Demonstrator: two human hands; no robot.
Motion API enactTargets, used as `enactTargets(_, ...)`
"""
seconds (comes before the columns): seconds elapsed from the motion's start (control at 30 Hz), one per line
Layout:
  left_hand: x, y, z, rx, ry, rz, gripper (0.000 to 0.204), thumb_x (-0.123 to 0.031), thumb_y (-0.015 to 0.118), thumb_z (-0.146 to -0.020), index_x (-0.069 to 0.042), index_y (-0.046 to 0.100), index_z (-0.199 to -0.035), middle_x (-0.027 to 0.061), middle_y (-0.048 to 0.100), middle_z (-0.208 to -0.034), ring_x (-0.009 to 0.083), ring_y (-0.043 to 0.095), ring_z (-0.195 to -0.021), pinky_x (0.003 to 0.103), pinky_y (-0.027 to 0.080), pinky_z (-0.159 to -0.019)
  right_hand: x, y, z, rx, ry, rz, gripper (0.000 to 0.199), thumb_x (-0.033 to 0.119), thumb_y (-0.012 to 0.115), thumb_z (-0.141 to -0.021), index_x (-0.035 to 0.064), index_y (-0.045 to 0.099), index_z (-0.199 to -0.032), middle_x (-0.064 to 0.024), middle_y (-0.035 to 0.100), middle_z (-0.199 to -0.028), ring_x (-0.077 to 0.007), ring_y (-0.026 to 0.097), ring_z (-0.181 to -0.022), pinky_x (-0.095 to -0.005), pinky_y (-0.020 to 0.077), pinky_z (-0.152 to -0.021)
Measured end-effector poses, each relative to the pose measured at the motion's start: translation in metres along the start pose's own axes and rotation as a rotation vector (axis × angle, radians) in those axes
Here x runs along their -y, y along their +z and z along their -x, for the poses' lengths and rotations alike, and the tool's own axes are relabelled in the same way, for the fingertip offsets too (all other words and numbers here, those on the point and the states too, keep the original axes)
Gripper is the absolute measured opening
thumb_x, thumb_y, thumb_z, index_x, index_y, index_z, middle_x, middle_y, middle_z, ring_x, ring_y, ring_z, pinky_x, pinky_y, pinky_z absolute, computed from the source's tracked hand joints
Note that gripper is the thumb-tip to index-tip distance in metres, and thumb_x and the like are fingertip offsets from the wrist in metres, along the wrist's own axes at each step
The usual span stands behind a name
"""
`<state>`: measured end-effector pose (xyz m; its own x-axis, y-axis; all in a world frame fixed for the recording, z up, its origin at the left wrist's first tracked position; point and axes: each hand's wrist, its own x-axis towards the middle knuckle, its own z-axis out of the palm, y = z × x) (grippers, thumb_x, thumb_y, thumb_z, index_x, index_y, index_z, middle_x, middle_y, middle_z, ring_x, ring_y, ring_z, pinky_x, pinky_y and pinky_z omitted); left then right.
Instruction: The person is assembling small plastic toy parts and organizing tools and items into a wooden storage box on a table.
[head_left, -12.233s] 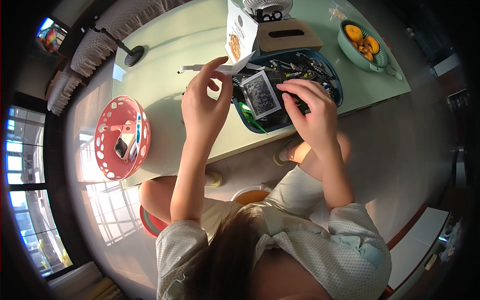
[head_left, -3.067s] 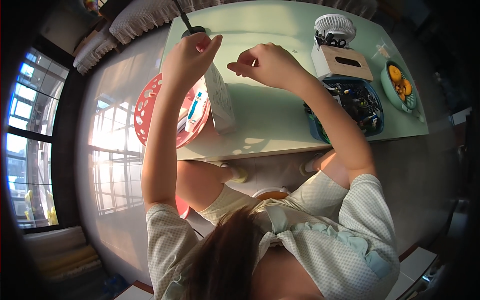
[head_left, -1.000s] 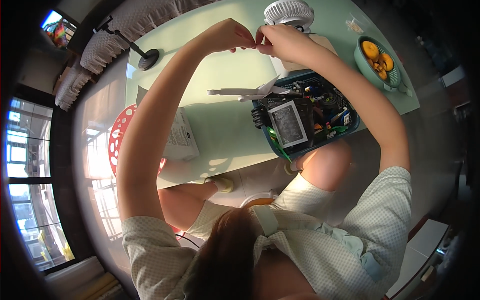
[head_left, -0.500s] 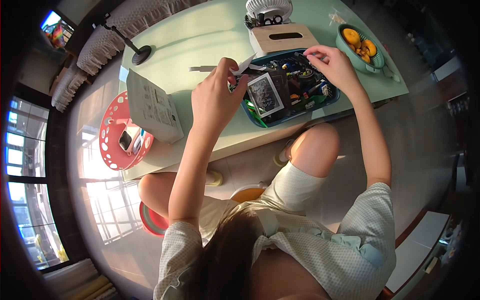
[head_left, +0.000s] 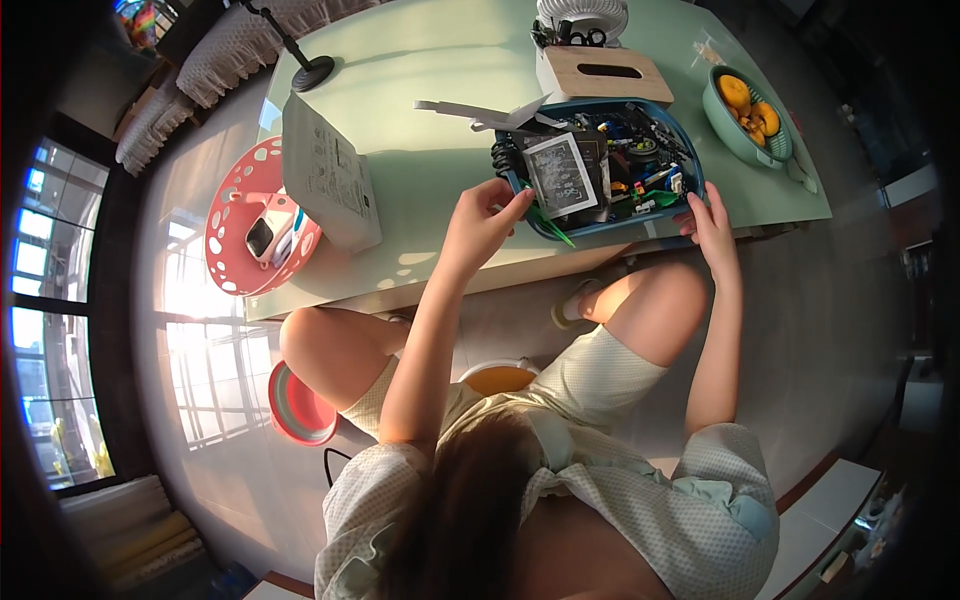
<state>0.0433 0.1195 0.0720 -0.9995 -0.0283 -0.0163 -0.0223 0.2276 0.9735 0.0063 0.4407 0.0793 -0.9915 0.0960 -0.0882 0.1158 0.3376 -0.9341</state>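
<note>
Presently, left hand: fingers half-curled at blue basket; grip, I cannot tell.
Right hand: fingers parted, grip likewise unclear.
Behind: wooden-topped tissue box.
Jutting left: white strip.

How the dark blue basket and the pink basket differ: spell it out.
The blue basket is roughly rectangular; the pink basket is rounded. The blue basket is crowded with small dark and coloured pieces, while the pink basket holds a few mostly white items. The blue basket lies between the left hand and right hand; the pink basket stands apart from both. Both are open-topped, on the green table.
</note>
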Motion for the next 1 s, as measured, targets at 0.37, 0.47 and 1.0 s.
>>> enactTargets(0.37, -0.012, 0.004, 0.022, -0.151, 0.087, -0.171, 0.030, -0.027, 0.066, -0.086, -0.001, 0.059, -0.075, 0.0055, 0.062, -0.063, 0.0139, 0.057, -0.051, 0.028, 0.044, -0.052, -0.004, 0.007, -0.003, -0.057, -0.045, -0.014, 0.023, 0.017, 0.049, -0.095, 0.0041, 0.051, -0.114, -0.0053, 0.064, -0.072, -0.0092, 0.056, -0.057, -0.0235, 0.0428, -0.052)
enactTargets(0.47, -0.031, -0.001, 0.042, -0.248, 0.049, -0.249, 0.030, -0.022, 0.068, -0.085, 0.001, 0.055, -0.071, 0.0038, 0.054, -0.057, 0.0075, 0.048, -0.054, 0.024, 0.039, -0.053, 0.001, 0.013, -0.005, 0.010, -0.068, -0.023, 0.022, 0.016, 0.050, -0.095, 0.0050, 0.052, -0.114, -0.0031, 0.063, -0.073, -0.0078, 0.056, -0.057, -0.0224, 0.0405, -0.049)
enactTargets(1.0, 0.004, -0.013, 0.094, -0.255, 0.000, 0.132, 0.021, -0.017, 0.067, -0.089, 0.001, 0.061, -0.080, -0.0014, 0.056, -0.058, 0.0020, 0.046, -0.052, 0.020, 0.037, -0.049, 0.028, 0.136, -0.080, 0.035, -0.348, 0.045, 0.037, 0.028, 0.055, -0.097, 0.0015, 0.055, -0.123, -0.0023, 0.063, -0.078, -0.0099, 0.057, -0.061, -0.0235, 0.0454, -0.052)
